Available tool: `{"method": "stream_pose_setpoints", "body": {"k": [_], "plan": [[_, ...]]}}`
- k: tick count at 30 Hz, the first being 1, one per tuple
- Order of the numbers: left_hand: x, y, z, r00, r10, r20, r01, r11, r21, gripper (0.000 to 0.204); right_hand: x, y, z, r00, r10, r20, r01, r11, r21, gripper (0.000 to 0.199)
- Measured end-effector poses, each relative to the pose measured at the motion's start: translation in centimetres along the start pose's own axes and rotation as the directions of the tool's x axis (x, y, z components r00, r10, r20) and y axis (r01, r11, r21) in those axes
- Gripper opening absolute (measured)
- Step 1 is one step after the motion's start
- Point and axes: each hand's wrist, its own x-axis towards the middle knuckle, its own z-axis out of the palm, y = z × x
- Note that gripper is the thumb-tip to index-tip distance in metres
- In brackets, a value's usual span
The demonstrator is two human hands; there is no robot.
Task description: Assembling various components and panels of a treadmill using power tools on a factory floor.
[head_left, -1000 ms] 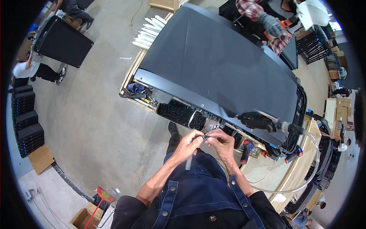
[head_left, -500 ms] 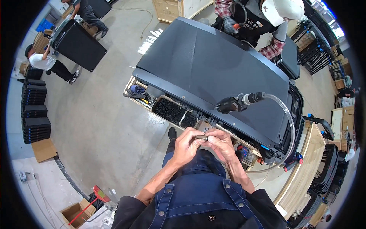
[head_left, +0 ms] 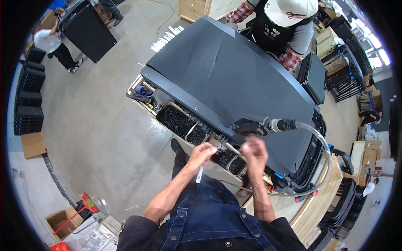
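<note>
Standing at the near edge of the bench (head_left: 138, 85), the person works with both hands over the row of parts trays. Left hand (head_left: 202, 153) is closed in a pinch on a thin pale strip (head_left: 199, 174) that hangs down from the fingers. Right hand (head_left: 254, 152) is raised just right of it, blurred; whether it grips anything I cannot tell.

Trays of small dark screws (head_left: 178, 121) sit just beyond the hands, under the near rim of a large dark panel (head_left: 226, 79). A pneumatic driver (head_left: 251, 125) with clear hose (head_left: 322, 146) lies on the panel, just above the right hand.

Judged step: picking or readying a small part at the trays. Next move likely needs a steady grip and the driver brought to hand.

Far side: another person in an apron (head_left: 272, 29).
</note>
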Motion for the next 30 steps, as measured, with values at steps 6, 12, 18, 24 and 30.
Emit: {"method": "stream_pose_setpoints", "body": {"k": [6, 12, 18, 24, 30], "plan": [[11.2, -3.9, 0.0, 0.944, -0.138, 0.298, 0.247, 0.897, -0.366, 0.015, 10.2, -4.0, 0.9, 0.88, -0.272, 0.39, 0.255, 0.962, 0.094, 0.079], [16.4, -4.7, -0.1, 0.836, -0.022, 0.548, 0.331, 0.817, -0.472, 0.015, 11.3, -2.1, 2.9, 0.879, -0.262, 0.399, 0.161, 0.95, 0.268, 0.076], [18.1, -4.4, 0.3, 0.838, -0.073, 0.541, 0.338, 0.847, -0.409, 0.008, 9.6, -1.0, 2.2, 0.92, -0.296, 0.257, 0.238, 0.943, 0.233, 0.073], [16.9, -4.2, -0.2, 0.948, -0.055, 0.313, 0.12, 0.974, -0.193, 0.013, 10.2, -1.7, 3.4, 0.934, -0.267, 0.237, 0.227, 0.957, 0.181, 0.058], [15.7, -3.6, 0.8, 0.991, -0.068, 0.111, 0.088, 0.979, -0.182, 0.03, 10.1, -1.4, 3.3, 0.873, -0.323, 0.364, 0.286, 0.946, 0.154, 0.051]]}}
